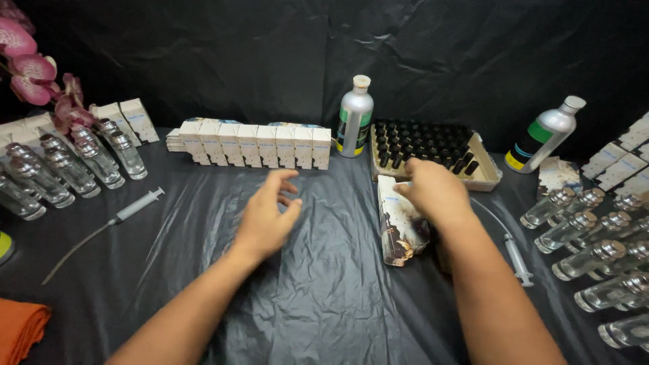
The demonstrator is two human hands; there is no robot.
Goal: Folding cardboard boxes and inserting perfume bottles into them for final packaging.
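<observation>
Two metal bottles, two syringes, one tray of black caps.

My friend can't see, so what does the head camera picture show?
The right hand touches a printed box lying on black plastic sheet; the left hand hovers open. Around them stand white boxes and glass bottles.

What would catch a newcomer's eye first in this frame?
Probably the two bare hands at centre over the black plastic sheet: the left hand hovers open and empty, while the right hand grips the top of a printed flat carton. Behind them stands a row of white boxes, and clear glass bottles lie at the right edge.
</observation>
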